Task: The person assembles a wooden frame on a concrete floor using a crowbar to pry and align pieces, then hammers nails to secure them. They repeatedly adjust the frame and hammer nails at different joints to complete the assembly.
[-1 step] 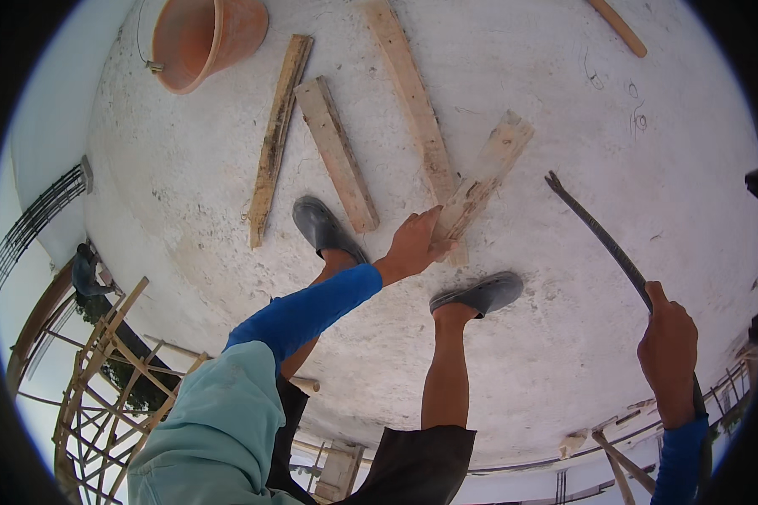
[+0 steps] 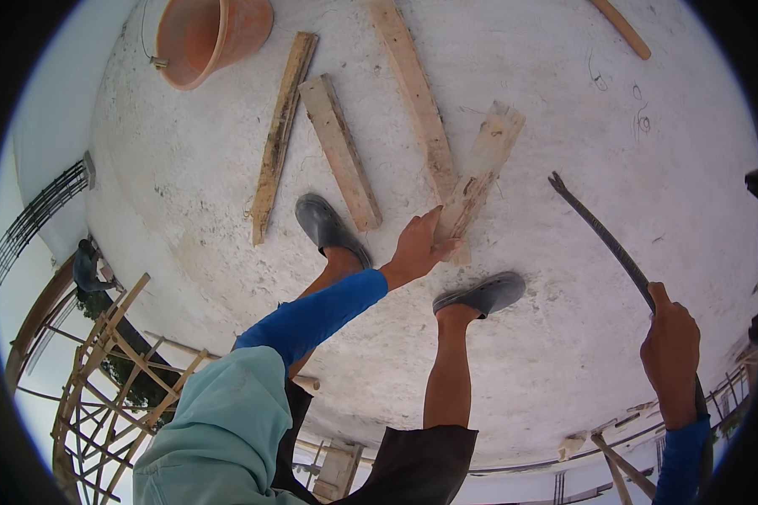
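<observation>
My left hand grips the near end of a short, rough wooden board, which slants up and to the right. That board crosses over the near end of a longer plank. Out to the right, my right hand is closed around a dark crowbar. Its forked tip points up and left, apart from the board. Between my feet and the bucket lie two more timbers, a narrow weathered strip and a thicker piece.
An orange bucket stands at the far left. A wooden handle and bits of thin wire lie at the far right. Bamboo scaffolding, rebar and another person are beyond the left edge. My feet wear grey clogs.
The board in my left hand has turned slightly, its far end shifting left. The crowbar and my right hand have hardly moved.
</observation>
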Tool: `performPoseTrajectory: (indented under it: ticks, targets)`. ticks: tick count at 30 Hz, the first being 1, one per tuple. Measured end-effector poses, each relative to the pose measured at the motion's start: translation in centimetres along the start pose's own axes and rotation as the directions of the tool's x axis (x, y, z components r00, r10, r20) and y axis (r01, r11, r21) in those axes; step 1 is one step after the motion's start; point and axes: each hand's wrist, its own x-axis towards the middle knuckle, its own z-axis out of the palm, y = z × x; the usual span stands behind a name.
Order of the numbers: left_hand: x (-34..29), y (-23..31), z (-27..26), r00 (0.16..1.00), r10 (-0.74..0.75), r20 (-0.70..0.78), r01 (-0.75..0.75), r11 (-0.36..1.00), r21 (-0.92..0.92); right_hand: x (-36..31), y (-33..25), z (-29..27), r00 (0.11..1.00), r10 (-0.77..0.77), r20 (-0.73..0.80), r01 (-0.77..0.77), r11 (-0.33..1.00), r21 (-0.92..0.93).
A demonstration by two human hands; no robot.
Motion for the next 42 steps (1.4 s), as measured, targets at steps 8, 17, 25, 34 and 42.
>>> performPoseTrajectory:
  ticks: [8,17,25,34,42]
  targets:
    - [1.6,-4.2,3.9,0.851,-0.298,-0.432,0.194,0.943,-0.269,0.3,0.9,0.7,0.999,-0.022,-0.044,0.022,1.0,-0.006]
    - [2.6,-9.9,0.9,0.928,-0.314,-0.201,0.329,0.943,0.044,0.4,1.2,1.3,0.996,-0.06,-0.073,0.06,0.998,0.006]
    - [1.7,-12.3,-5.7,0.727,-0.146,-0.671,0.35,0.919,0.18,-0.5,-1.7,1.0,1.0,0.001,-0.028,0.0,0.999,0.032]
    - [5.8,-15.6,-10.4,0.769,-0.514,-0.381,0.484,0.857,-0.179,-0.8,-8.2,0.5,0.993,0.044,-0.109,-0.041,0.999,0.03]
    - [-1.1,-15.9,-14.7,0.858,-0.342,-0.383,0.216,0.917,-0.336,-4.0,-10.3,4.0,0.905,0.334,0.262,-0.419,0.609,0.674]
